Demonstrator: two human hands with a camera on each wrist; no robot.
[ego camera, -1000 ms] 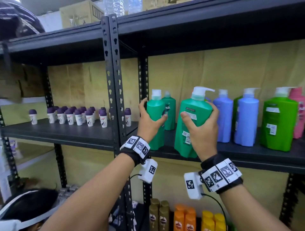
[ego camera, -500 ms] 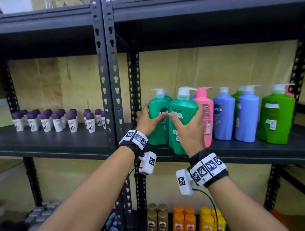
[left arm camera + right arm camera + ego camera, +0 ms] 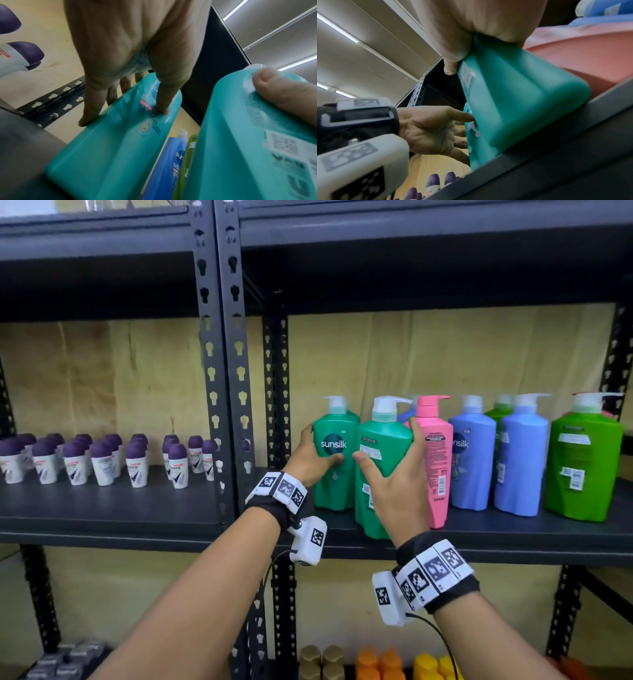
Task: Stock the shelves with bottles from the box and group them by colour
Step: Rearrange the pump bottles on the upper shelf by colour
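Bottles of teal-green shampoo are what you have in hand: your left hand (image 3: 310, 462) wraps the left teal bottle (image 3: 334, 460), thumb on its label, and your right hand (image 3: 397, 484) clasps the right teal bottle (image 3: 383, 463) at the front edge of the shelf (image 3: 513, 537). Both bottles look to be standing on the shelf. Grouping looks part done, I judge: a pink bottle (image 3: 436, 467) sits touching your teal pair, then blue bottles (image 3: 472, 460), then a lime-green bottle (image 3: 582, 467). No box shows, so you cannot tell what remains in it.
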